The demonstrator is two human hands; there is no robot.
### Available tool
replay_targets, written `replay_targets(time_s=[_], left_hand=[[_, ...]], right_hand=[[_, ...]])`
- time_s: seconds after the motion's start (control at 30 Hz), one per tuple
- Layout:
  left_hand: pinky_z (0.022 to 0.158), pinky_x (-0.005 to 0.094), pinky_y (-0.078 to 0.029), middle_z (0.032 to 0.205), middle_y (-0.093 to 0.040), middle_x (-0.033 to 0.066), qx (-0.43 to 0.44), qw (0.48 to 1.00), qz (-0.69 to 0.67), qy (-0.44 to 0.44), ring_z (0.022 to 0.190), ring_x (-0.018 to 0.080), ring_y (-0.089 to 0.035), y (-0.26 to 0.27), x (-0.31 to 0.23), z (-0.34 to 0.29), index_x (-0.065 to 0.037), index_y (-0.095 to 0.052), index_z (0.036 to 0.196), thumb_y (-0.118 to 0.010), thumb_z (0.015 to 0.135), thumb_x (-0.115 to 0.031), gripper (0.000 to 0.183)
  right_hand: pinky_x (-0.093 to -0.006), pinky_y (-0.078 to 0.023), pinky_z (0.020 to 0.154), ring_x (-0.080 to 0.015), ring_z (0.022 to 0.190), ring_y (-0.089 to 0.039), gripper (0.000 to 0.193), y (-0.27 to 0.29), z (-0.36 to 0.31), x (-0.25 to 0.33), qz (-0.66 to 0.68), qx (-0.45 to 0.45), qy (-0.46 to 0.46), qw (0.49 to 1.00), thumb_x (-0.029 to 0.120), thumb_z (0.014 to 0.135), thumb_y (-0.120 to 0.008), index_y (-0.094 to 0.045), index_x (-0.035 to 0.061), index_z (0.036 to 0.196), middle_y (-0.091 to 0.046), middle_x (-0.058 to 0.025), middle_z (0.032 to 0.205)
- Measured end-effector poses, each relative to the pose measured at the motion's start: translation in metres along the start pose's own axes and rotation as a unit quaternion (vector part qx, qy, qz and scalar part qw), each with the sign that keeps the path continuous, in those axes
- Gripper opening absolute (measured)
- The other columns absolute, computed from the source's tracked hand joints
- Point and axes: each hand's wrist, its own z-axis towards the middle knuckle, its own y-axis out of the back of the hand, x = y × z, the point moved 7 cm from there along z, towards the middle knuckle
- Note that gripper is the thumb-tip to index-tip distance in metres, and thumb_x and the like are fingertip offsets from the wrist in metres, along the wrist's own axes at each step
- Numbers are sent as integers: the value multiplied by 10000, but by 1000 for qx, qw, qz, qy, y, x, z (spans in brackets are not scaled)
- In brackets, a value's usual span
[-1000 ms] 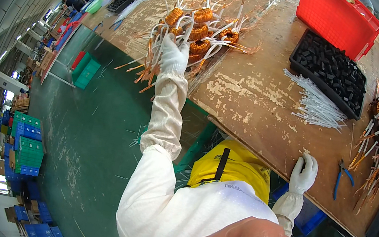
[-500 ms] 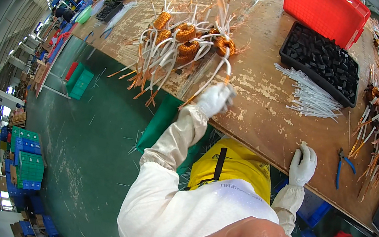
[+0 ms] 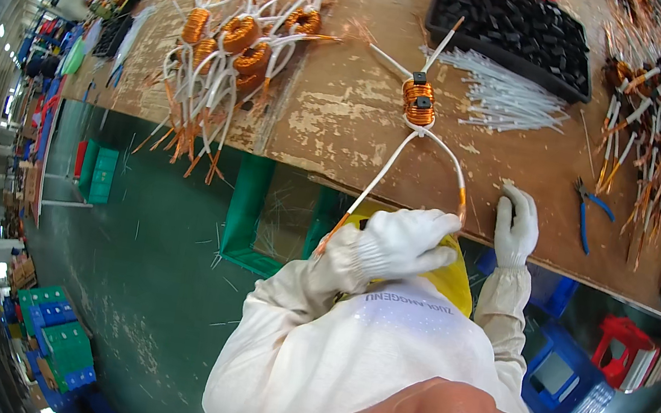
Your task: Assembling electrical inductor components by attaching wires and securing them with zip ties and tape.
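A: Fingers (image 3: 428, 244) of left hand (image 3: 403, 242) curled shut on one white lead of the copper coil (image 3: 418, 102); coil itself lies on bench (image 3: 344, 122), mid-board.

B: Right hand (image 3: 515, 225)?

A: Flat on bench edge, fingers together, holding nothing. Looks early: one coil pulled out, pile of coils (image 3: 231, 44) left, pliers (image 3: 587, 211) untouched.

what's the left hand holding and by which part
The left hand holds a copper coil by the ends of its white leads; the coil itself lies on the bench.
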Motion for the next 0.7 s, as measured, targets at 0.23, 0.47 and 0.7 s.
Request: replay_targets(time_s=[0.23,0.47,0.7], left_hand=[[1008,432,-511,1281,-650,222,-224,955,-43,-189,1184,395,-634,82,-26,-89,7,-599,1333,-778,835,-93,538],[858,399,-571,1052,-732,143,-354,912,64,199,931,270,-714,80,112,-99,-81,-557,1397,-713,959,-294,511],[936,321,-520,1110,-715,118,-73,968,-210,116,986,177,-668,4,103,-33,-64,-432,1533,-553,1047,-210,521]], right_hand=[[-368,-543,942,-252,1061,-692,521,-37,-9,46,189,169,-125,959,172,935,-675,-541,49,1423,-699,-157,1219],[-486,-533,907,-396,1063,-657,553,-68,4,73,33,149,40,987,11,870,-562,-546,107,1415,-683,-178,1200],[-445,-532,941,-371,1126,-659,539,-69,27,69,56,182,44,981,194,951,-617,-501,115,1472,-673,-184,1248]])
